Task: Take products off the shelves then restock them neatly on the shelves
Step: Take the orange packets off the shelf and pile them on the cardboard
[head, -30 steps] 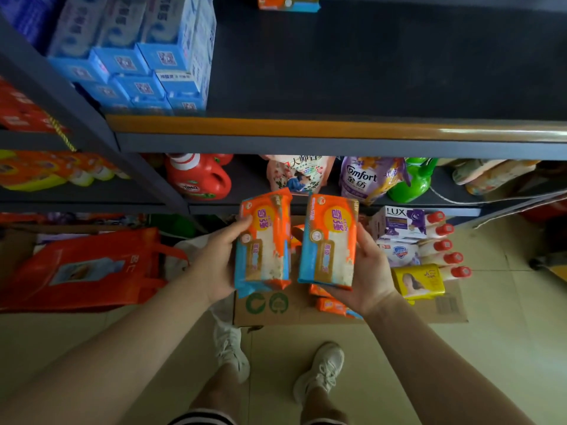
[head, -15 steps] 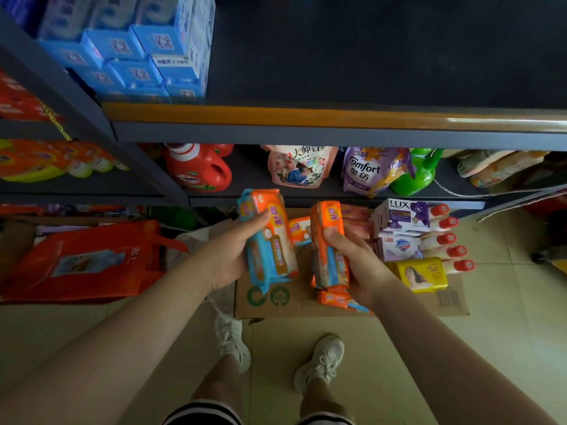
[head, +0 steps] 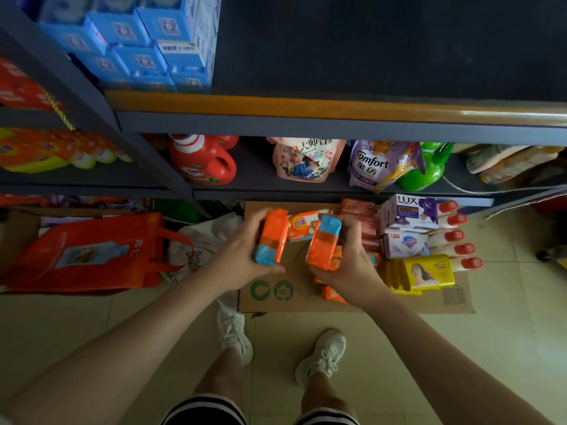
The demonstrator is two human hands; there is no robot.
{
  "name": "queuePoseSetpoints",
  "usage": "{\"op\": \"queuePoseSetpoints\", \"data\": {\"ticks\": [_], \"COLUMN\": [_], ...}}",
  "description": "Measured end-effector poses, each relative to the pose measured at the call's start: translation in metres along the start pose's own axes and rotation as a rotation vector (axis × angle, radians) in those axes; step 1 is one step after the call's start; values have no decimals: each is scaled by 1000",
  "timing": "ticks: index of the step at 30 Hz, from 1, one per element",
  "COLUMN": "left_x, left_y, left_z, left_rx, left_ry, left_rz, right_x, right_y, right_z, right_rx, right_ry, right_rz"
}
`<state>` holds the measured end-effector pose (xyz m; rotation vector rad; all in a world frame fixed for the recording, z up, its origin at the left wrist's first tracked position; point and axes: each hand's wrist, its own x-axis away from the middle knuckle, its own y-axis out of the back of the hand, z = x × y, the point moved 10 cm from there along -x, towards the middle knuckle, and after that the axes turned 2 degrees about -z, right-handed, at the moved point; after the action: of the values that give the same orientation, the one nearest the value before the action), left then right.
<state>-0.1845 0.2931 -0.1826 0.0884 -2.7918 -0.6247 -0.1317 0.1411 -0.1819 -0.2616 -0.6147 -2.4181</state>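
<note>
A: Right, what changed in the last second?

B: Both hands dropped. The left hand (head: 242, 259) and right hand (head: 343, 262) had been holding the packs up at chest level with the printed faces showing. By this frame they had lowered them to just above the cardboard sheet (head: 270, 299) on the floor and turned them edge-on.

A: Grip?

B: Left fingers were curled round the left soap pack (head: 271, 239); right fingers were wrapped round the right soap pack (head: 323, 242). Neither had been released.

A: Meaning for the task?

B: Looked like the unloading half. The packs were probably headed for the pile of matching orange packs (head: 302, 230) on the cardboard, not back to the shelf (head: 337, 118), which had plenty of bare space.

A: How did the packs look?

B: Soft film-wrapped blocks, orange with blue ends, wrap glossy and slightly creased. They were held side by side with a gap between them, blue end down on the left one and up on the right.
</note>
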Motion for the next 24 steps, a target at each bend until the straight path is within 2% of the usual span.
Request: {"op": "queuePoseSetpoints", "data": {"ticks": [2,5,8,10,13,16,19,22,24], "left_x": [-1,-1,3,9,20,19,22,28,34], "left_y": [2,6,1,-7,-23,-31,-41,-55,-61], "left_z": [-1,2,13,28,51,56,63,68,74], "left_rx": [4,170,491,662,744,837,954,1092,1079], "left_ry": [-10,66,223,398,634,675,788,926,1009], "left_rz": [1,-54,-87,-94,-47,6,14,66,69], "right_x": [-1,-4,-1,4,10,21,34,37,35], "right_y": [-3,-7,-18,-28,-37,-48,-64,-79,-80], "right_z": [-3,-14,-23,-31,-43,-58,-59,-60,-66], "right_rx": [-8,-159,-433,-543,-647,-797,-981,-1160,-1196], "right_ry": [-16,-120,-266,-381,-543,-765,-952,-1049,-1080], "right_rz": [22,48,74,69,10,-13,45,76,48]}}
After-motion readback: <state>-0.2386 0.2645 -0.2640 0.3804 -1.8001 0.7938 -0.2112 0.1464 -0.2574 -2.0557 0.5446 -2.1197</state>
